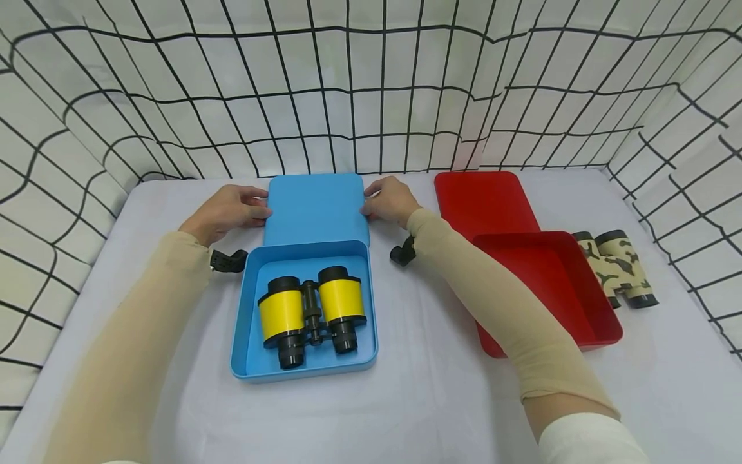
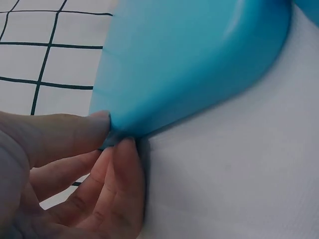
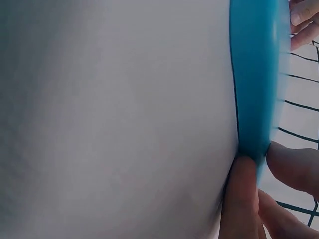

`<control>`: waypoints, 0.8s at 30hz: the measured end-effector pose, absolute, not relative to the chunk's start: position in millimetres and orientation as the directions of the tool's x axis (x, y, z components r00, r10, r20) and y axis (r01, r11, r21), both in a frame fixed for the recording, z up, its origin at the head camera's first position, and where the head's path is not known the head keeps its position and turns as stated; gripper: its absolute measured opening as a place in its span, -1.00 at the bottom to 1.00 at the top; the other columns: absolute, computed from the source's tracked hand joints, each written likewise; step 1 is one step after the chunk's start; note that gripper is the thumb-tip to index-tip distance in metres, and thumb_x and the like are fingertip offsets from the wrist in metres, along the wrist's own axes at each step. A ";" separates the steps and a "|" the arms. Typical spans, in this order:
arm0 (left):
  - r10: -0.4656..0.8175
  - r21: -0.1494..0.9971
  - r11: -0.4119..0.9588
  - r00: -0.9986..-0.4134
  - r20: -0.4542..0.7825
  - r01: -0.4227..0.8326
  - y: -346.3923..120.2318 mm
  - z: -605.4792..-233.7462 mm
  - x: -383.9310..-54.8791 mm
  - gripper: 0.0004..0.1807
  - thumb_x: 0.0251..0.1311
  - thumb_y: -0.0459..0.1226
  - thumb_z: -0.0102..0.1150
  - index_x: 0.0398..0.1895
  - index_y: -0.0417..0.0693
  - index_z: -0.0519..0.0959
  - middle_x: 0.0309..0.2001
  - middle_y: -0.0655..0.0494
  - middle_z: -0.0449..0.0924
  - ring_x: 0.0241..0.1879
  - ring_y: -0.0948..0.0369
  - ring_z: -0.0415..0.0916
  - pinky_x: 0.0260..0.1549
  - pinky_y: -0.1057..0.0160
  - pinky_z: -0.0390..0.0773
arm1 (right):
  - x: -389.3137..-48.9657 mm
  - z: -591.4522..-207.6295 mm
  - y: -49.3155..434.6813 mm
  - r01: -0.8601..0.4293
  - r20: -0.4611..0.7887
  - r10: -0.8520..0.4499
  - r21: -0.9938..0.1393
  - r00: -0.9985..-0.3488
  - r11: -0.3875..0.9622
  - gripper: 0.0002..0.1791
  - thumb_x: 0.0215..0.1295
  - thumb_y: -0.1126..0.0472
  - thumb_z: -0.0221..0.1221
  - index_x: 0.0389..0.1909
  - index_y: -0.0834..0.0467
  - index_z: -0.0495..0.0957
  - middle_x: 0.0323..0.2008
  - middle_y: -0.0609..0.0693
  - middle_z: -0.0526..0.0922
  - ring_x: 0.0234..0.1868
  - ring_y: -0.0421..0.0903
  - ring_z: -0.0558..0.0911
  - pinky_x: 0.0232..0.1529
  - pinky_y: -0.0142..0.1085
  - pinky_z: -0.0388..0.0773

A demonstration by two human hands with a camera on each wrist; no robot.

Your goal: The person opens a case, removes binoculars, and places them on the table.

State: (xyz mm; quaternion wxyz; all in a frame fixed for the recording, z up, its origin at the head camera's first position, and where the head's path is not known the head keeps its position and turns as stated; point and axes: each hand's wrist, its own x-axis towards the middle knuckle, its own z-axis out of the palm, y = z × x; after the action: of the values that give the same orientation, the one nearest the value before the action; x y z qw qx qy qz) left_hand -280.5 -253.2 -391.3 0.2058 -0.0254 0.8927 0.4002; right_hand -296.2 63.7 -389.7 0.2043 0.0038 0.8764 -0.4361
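Behind the blue box [image 1: 304, 375], its flat blue lid [image 1: 317, 209] lies with its near edge along the box's back rim. My left hand [image 1: 227, 211] pinches the lid's left edge; in the left wrist view the thumb [image 2: 70, 134] is at the upper edge and the fingertips [image 2: 124, 154] are right under it. On the opposite side my right hand [image 1: 391, 201] pinches the lid's right edge between thumb [image 3: 294, 167] and fingers. Inside the box rest yellow and black binoculars [image 1: 341, 298], eyepieces toward me.
To the right sits an open red box [image 1: 533, 270] with its red lid [image 1: 484, 200] behind it; my right forearm passes over part of the box. Camouflage binoculars [image 1: 623, 267] lie beyond its right side. Black wire mesh [image 1: 348, 90] surrounds the white table [image 1: 417, 393] at the back and sides.
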 end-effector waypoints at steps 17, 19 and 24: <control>0.101 0.697 0.687 -0.924 -0.369 -0.204 -255.6 -385.1 -268.6 -0.23 0.50 -0.03 0.10 0.61 -0.18 0.13 0.43 -0.34 0.35 0.31 -0.23 0.52 0.48 -0.27 0.29 | -286.3 -380.3 61.1 0.152 -0.377 -0.202 -0.725 -0.904 0.672 -0.38 0.37 0.09 0.32 0.40 0.15 0.44 0.16 0.12 0.67 0.00 -0.04 0.74 0.35 -0.10 0.55; 0.087 0.700 0.686 -0.933 -0.348 -0.198 -262.5 -393.9 -272.5 -0.22 0.48 0.05 0.10 0.60 -0.13 0.18 0.41 -0.29 0.40 0.29 -0.18 0.55 0.44 -0.20 0.39 | -285.6 -380.0 60.8 0.148 -0.381 -0.207 -0.720 -0.901 0.678 -0.37 0.37 0.07 0.32 0.40 0.15 0.44 0.13 0.11 0.68 -0.02 -0.04 0.74 0.35 -0.08 0.55; 0.047 0.712 0.678 -0.955 -0.291 -0.183 -280.8 -418.5 -284.3 -0.18 0.41 0.25 0.07 0.55 -0.01 0.29 0.41 -0.18 0.45 0.29 -0.09 0.58 0.34 -0.10 0.53 | -282.8 -377.2 61.4 0.142 -0.368 -0.193 -0.711 -0.910 0.688 -0.38 0.39 0.04 0.30 0.40 0.16 0.43 0.14 0.12 0.68 -0.03 -0.02 0.74 0.32 -0.08 0.59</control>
State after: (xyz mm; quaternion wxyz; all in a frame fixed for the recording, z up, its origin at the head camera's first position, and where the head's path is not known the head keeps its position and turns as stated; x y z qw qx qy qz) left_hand -284.3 -280.8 -418.5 0.1443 -0.0377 0.9046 0.3993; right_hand -282.8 61.4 -377.2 0.2119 -0.0143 0.8940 -0.3944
